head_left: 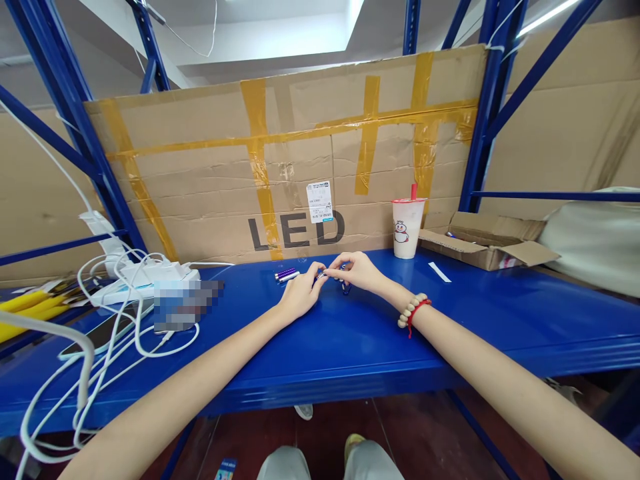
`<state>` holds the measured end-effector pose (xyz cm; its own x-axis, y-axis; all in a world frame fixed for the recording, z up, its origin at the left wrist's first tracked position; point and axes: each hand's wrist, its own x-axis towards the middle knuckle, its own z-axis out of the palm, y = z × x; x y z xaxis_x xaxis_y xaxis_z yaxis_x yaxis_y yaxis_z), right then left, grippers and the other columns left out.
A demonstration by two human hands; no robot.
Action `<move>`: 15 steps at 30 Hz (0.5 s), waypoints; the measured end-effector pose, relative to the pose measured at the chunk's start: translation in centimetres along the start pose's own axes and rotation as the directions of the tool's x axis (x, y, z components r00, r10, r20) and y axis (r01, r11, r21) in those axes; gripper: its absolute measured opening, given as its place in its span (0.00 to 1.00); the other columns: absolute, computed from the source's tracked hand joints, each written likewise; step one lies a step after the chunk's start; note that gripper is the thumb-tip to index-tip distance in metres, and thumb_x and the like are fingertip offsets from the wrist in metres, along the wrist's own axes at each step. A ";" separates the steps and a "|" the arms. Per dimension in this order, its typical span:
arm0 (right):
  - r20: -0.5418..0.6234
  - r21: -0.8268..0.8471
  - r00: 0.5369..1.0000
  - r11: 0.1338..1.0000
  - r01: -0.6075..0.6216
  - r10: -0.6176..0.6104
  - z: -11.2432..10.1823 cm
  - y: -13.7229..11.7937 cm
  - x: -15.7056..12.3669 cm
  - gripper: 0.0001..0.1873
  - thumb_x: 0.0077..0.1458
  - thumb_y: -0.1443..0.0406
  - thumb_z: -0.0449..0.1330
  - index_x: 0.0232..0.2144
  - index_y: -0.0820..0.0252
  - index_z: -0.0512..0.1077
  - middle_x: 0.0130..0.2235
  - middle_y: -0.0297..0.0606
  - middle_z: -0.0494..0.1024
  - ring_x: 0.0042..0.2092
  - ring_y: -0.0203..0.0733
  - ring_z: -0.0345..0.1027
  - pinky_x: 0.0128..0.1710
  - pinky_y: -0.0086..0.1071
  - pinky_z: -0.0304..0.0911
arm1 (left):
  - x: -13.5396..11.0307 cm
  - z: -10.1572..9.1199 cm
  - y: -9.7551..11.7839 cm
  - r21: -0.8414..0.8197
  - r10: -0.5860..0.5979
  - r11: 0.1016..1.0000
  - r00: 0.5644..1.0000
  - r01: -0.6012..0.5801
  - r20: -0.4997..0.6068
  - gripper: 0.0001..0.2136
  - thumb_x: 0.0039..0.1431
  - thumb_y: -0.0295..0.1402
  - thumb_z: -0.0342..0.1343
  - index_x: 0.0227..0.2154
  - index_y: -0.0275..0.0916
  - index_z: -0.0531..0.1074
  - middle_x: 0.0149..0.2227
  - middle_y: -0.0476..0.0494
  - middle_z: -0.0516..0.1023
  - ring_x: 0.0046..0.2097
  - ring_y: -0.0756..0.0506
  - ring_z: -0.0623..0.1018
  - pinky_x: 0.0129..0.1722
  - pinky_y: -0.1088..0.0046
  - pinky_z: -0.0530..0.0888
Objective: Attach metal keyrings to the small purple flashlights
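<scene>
My left hand rests low over the blue shelf top, thumb and forefinger pinched together. Facing it, my right hand is also closed in a pinch, and the fingertips of both hands nearly meet. Between them is a small shiny metal piece, too small and covered to name. A dark blue loop-shaped piece hangs or lies just below my right fingers; whether it is joined to the metal piece is unclear. Beside my left hand lie small shiny purple and silver cylinders.
A lidded drink cup with a red straw stands behind my right hand. Farther right are a white strip and an open cardboard box. Tangled white cables, a power strip and a phone crowd the left. Cardboard walls the back.
</scene>
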<state>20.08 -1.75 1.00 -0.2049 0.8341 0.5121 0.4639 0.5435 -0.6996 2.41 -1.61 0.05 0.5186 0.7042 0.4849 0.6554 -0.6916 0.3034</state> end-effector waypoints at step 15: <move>0.030 0.045 0.997 0.996 0.075 -0.076 -0.5 0.1 0.3 0.18 0.39 0.53 0.64 0.28 0.62 0.76 0.33 0.39 0.74 0.19 0.29 0.62 0.19 0.27 0.58 | 0.0 -0.2 0.2 0.052 0.029 0.998 0.999 -0.031 0.041 0.11 0.64 0.36 0.35 0.41 0.43 0.62 0.28 0.50 0.74 0.33 0.46 0.75 0.32 0.74 0.66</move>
<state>20.54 -1.49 1.30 -0.2653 0.7927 0.5489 0.4082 0.6081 -0.6809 2.43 -1.80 0.28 0.5596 0.6896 0.4597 0.6667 -0.7041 0.2446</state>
